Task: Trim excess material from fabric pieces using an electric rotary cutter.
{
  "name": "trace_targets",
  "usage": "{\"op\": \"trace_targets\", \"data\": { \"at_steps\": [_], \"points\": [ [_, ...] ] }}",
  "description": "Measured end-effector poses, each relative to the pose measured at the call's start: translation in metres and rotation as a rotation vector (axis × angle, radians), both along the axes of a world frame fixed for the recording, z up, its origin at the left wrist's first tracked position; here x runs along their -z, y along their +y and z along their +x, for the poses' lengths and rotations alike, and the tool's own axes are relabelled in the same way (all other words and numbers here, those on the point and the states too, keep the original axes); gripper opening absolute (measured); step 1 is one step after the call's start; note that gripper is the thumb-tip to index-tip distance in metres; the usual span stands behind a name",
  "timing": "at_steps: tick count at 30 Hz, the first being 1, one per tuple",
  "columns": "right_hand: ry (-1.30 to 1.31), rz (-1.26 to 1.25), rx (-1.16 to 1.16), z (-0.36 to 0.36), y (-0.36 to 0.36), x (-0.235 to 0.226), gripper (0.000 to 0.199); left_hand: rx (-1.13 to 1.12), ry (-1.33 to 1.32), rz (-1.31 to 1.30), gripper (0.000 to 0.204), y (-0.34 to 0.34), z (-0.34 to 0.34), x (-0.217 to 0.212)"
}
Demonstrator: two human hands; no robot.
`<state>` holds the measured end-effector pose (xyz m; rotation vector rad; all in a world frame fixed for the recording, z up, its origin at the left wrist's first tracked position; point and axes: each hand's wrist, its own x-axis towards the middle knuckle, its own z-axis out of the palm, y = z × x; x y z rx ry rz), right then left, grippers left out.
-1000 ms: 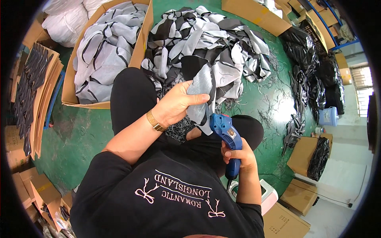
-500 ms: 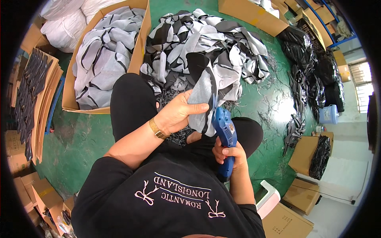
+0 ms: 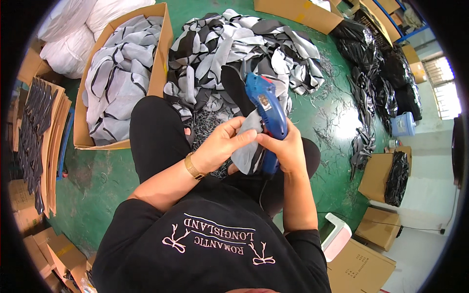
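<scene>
My left hand pinches a grey and black fabric piece between thumb and fingers, in front of my lap. Close beside it, my right hand is wrapped round blue electric scissors with red parts. The tip of my right thumb reaches the fabric's edge, near my left thumb. The scissors' head points away from me, up and to the left, over a large heap of grey and black fabric pieces. A dark part of the held piece stretches beyond my left fingers, beside the scissors' head.
A cardboard box full of similar pieces stands left of the heap. Thin dark trimmings litter the green floor. Black plastic bags line the right side. A white and pink stool is behind my right elbow. Flattened cardboard leans far left.
The scissors have turned and moved farther out, away from the fabric's edge. My right hand has come up to my left hand, its thumb now at the fabric. The fabric piece is now more bunched.
</scene>
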<state>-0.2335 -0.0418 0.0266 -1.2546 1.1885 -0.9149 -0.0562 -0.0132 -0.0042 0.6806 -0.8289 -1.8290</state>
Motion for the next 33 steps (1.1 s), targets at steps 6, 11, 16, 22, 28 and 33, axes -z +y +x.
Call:
{"op": "trace_targets", "data": {
  "at_steps": [6, 11, 16, 22, 28, 33],
  "points": [
    [-0.077, 0.129, 0.033, -0.008, 0.009, 0.0, 0.036, -0.191, 0.043, 0.084, 0.008, -0.012, 0.018, 0.01],
    [0.038, 0.228, -0.097, -0.04, 0.038, -0.017, 0.038, -0.315, 0.022, 0.085, 0.012, -0.019, 0.03, 0.02],
    [0.191, 0.299, -0.163, -0.048, 0.056, -0.018, 0.036, -0.376, -0.075, 0.022, 0.029, -0.02, 0.03, 0.019],
    [0.175, 0.307, -0.149, -0.049, 0.059, -0.004, 0.035, -0.366, -0.14, -0.015, 0.026, -0.015, 0.029, 0.002],
    [0.116, 0.315, -0.133, -0.047, 0.057, -0.001, 0.039, -0.334, -0.176, -0.017, 0.022, -0.01, 0.031, -0.005],
    [0.138, 0.307, -0.156, -0.049, 0.054, -0.006, 0.037, -0.266, -0.23, -0.027, 0.021, -0.008, 0.035, -0.005]
  ]
}}
